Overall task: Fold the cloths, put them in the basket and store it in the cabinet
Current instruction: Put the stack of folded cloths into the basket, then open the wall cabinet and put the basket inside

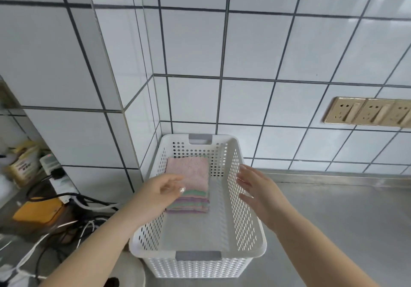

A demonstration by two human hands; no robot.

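Left hand (163, 192) reaches over the left wall of the white perforated basket (242, 226), fingers loosely bent above the near edge of the cloth stack; whether it touches the stack cannot be told. Right hand (259, 194) is flat, fingers straight, palm beside the outside of the basket's right wall. Hands apart, basket between them.

Basket stands on the steel counter (333, 215), grey handles at near and far ends. Inside, at the far left: folded cloths (193, 182) stacked, pink on top, green and purple edges beneath.

Far left: yellow packet (23, 164), print unreadable. Far right: gold wall sockets (367, 113).
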